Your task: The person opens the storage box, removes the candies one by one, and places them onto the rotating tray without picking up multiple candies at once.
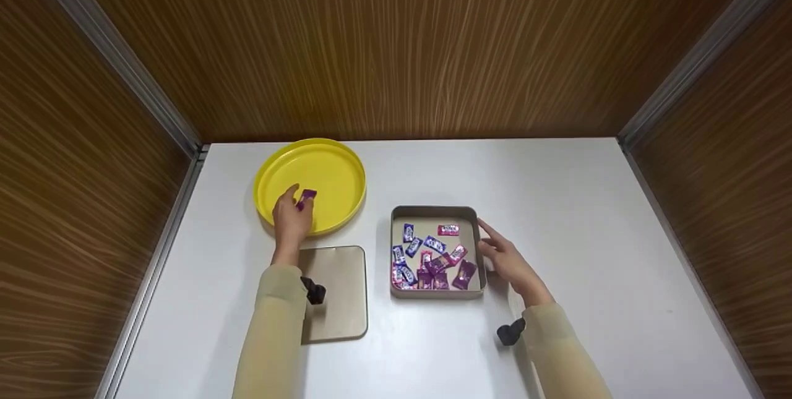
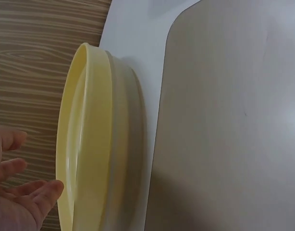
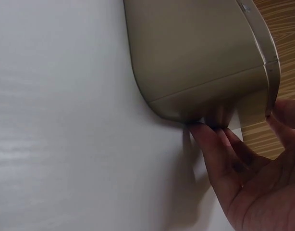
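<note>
Over the near-left part of a yellow round tray (image 1: 337, 177), left hand (image 1: 292, 223) pinches one purple-wrapped candy (image 1: 307, 197). Candy sits between thumb and index finger, at the fingertips, its far end sticking out past the thumb; looks grasped, above the tray. Left wrist view shows other fingers near the tray rim; candy doesn't show there.

Right hand (image 1: 508, 263) is at the square metal tin (image 1: 437, 295), on its right side. Fingers fairly loose, not clenched, tips touching the outer right wall; right wrist view has one fingertip up at the rim and others lower, by the base.

Tin holds a loose batch of wrapped candies. Blue wrappers (image 1: 435, 244) mostly left and middle, one pink wrapper (image 1: 448, 230) alone at far right, a purple wrapper (image 1: 464, 274) at near right. Rest overlap along the near side, purple and pink mixed with blue at the near-left corner; exact count can't be told.

Flat beige lid (image 1: 339, 297) lies left of the tin, just nearer than the tray, left edge partly under the left sleeve (image 1: 272, 337). Tray, lid and tin all on a white bench (image 1: 557, 201); wood-grain panels (image 1: 421, 46) stand at far, left and right sides.
</note>
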`<state>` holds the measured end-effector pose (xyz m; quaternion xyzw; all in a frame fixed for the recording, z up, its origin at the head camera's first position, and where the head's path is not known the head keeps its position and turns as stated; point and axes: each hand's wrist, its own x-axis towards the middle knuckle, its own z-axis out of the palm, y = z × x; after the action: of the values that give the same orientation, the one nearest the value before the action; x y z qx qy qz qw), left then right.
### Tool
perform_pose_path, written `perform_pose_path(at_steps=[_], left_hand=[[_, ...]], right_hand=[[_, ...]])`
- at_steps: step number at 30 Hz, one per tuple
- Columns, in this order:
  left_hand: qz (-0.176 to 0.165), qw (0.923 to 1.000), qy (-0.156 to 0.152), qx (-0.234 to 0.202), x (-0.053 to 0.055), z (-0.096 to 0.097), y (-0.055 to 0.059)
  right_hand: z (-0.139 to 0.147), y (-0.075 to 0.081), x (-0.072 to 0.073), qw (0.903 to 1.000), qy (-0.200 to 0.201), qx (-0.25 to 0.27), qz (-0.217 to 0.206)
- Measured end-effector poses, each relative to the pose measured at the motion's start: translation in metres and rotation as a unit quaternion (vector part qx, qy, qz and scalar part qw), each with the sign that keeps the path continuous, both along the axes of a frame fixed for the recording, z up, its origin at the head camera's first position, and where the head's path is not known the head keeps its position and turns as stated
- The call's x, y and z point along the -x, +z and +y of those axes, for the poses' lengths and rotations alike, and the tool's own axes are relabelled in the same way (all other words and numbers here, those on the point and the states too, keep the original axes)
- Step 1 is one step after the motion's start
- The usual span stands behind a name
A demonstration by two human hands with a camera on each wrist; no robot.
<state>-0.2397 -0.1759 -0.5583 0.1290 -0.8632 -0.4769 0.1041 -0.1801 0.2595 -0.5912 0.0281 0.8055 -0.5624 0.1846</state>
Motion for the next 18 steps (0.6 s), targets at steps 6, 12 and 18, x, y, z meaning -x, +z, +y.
perform_pose_path(at_steps=[6,12,18], left_hand=[[0.054,0.9981,-0.029,0.012,-0.006,0.016,0.006],[0.085,0.9945,-0.062,0.002,-0.016,0.036,0.008],[0.073,0.9906,-0.112,0.027,-0.027,0.063,0.01]], right_hand=[[0.001,0.0,0.0,1.0,0.0,0.004,0.0],[0.002,-0.001,0.001,1.0,0.001,-0.004,-0.001],[0.004,0.001,0.001,0.9999,0.002,0.009,-0.005]])
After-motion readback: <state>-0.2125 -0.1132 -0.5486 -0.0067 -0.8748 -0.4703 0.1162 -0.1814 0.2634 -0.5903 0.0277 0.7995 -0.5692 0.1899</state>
